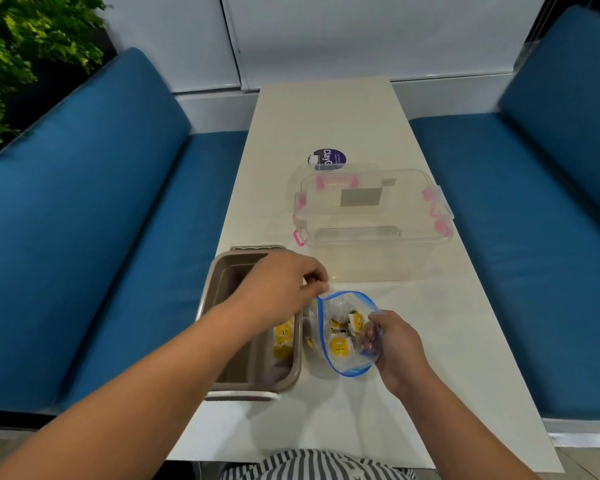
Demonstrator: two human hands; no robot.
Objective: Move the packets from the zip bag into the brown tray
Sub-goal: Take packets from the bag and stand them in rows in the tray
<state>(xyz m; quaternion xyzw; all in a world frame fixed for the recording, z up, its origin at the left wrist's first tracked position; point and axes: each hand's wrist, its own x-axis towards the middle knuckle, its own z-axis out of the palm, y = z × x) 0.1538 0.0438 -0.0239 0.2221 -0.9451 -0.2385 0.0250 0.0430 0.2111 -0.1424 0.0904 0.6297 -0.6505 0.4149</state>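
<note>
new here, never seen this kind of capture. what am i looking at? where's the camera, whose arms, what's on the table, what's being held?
No machine here: a person works with bare hands, and the single wide-angle camera sits on their head, looking forward and down. That is why both arms enter from the bottom.

On the white table stands a brown tray with a few yellow packets already in it. Beside it is a clear zip bag with a blue rim, still holding more yellow packets. Farther back are a clear storage box with pink latches and a round purple-labelled item.

The left hand pinches the bag's far rim; the right hand grips its near side, keeping the mouth open. Neither hand visibly holds a packet.
</note>
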